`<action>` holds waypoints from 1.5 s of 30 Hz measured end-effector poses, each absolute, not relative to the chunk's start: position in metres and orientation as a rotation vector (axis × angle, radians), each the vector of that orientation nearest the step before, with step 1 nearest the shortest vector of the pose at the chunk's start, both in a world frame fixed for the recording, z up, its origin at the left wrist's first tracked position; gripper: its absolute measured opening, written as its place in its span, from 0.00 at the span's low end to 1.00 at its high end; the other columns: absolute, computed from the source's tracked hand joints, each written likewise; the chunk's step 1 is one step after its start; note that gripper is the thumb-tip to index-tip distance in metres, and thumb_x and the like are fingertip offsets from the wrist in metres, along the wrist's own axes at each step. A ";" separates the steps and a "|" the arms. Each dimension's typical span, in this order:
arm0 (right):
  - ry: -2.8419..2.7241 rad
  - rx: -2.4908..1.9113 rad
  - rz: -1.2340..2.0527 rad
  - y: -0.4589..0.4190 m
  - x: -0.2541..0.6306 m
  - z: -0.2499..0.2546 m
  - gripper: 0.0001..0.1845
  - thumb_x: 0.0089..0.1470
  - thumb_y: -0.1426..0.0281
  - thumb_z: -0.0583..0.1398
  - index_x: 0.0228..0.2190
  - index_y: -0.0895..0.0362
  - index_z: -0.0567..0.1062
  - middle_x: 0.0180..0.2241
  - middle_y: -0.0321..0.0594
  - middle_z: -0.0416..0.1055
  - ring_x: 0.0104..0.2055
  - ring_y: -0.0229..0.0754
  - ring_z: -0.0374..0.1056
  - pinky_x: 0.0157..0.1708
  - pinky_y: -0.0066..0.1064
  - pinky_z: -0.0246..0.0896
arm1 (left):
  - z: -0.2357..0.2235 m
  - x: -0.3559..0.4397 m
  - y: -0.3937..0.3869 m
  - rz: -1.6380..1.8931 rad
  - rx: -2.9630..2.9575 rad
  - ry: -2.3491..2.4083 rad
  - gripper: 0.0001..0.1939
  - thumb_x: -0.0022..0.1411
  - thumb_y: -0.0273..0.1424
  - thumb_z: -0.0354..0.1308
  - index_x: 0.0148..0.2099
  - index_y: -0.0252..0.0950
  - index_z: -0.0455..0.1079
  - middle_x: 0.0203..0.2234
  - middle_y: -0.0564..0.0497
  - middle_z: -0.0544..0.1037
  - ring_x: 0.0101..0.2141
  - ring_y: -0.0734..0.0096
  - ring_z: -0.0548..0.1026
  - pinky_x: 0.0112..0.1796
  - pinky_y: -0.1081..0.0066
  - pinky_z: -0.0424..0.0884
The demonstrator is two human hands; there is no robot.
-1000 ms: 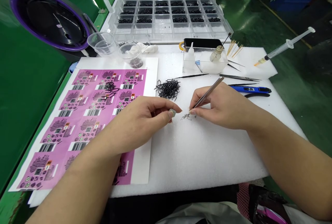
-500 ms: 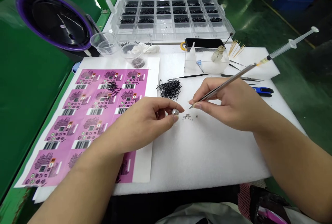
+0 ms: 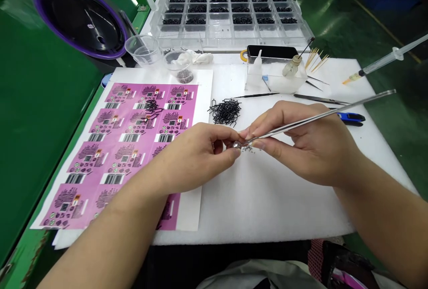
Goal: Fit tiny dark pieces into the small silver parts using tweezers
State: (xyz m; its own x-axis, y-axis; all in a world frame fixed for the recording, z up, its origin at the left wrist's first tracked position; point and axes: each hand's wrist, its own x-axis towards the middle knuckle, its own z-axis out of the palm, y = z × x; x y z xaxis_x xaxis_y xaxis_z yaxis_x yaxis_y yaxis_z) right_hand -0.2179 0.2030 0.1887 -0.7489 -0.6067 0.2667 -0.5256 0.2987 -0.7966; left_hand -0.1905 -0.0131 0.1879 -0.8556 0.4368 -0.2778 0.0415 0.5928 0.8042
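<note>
My left hand [image 3: 195, 159] pinches a small, shiny, rounded metal piece [image 3: 237, 145] between thumb and fingers. In my right hand [image 3: 307, 146], closed like around a pen, are slim metal tweezers [image 3: 337, 111], slanting up to the right. Their tips touch or nearly touch the metal piece; my fingers partly hide that spot. Tiny dark bits [image 3: 248, 149] lie scattered on the white foam sheet [image 3: 267, 204] just beneath. Behind my hands is a heap of short bent black pieces [image 3: 225, 111].
Pink printed sheets [image 3: 110, 164] cover the left side, with a few black pieces on them. A compartment box [image 3: 220, 39] stands at the back. Plastic cups [image 3: 143, 51], a clear stand [image 3: 267, 84], a syringe [image 3: 384, 60] and a blue cutter [image 3: 351, 117] lie around.
The tweezers' tips have moved left from above the tiny bits to the metal piece, and the shaft tilts flatter. My hands have come together. The whole view has shifted slightly.
</note>
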 end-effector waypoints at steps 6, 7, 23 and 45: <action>2.458 -1.120 -1.457 0.203 -0.218 0.186 0.05 0.55 0.73 0.63 0.36 0.54 0.76 0.34 0.36 0.75 0.38 0.42 0.73 0.39 0.37 0.72 | 0.189 -0.191 -0.012 1.173 0.367 2.379 0.10 0.66 0.37 0.53 0.43 0.45 0.75 0.25 0.59 0.71 0.26 0.75 0.66 0.27 0.71 0.62; 2.462 -1.120 -1.453 0.203 -0.218 0.186 0.05 0.55 0.73 0.63 0.36 0.54 0.76 0.35 0.36 0.75 0.39 0.42 0.73 0.39 0.37 0.72 | 0.189 -0.191 -0.012 1.170 0.367 2.381 0.10 0.66 0.37 0.53 0.42 0.45 0.75 0.25 0.59 0.71 0.26 0.75 0.66 0.27 0.72 0.62; 2.523 -1.177 -1.323 0.203 -0.220 0.190 0.05 0.56 0.74 0.62 0.37 0.57 0.76 0.36 0.36 0.77 0.38 0.39 0.73 0.38 0.33 0.71 | 0.190 -0.191 -0.011 1.147 0.350 2.403 0.09 0.64 0.36 0.54 0.39 0.45 0.76 0.23 0.59 0.70 0.25 0.74 0.65 0.25 0.72 0.60; 2.431 -1.106 -1.541 0.202 -0.218 0.192 0.04 0.54 0.73 0.65 0.34 0.55 0.76 0.36 0.35 0.78 0.38 0.39 0.74 0.37 0.31 0.73 | 0.189 -0.195 -0.012 1.408 0.273 2.234 0.09 0.63 0.30 0.55 0.35 0.39 0.76 0.26 0.57 0.74 0.31 0.72 0.69 0.34 0.72 0.64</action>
State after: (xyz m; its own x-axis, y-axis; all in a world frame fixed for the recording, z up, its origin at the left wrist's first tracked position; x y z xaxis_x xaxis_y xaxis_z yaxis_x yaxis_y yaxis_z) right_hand -0.2181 0.2023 0.1922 -0.7412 -0.5941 0.3126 -0.5363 0.2439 -0.8080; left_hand -0.1946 -0.0120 0.1886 -0.8638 0.4112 -0.2910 -0.0849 0.4505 0.8887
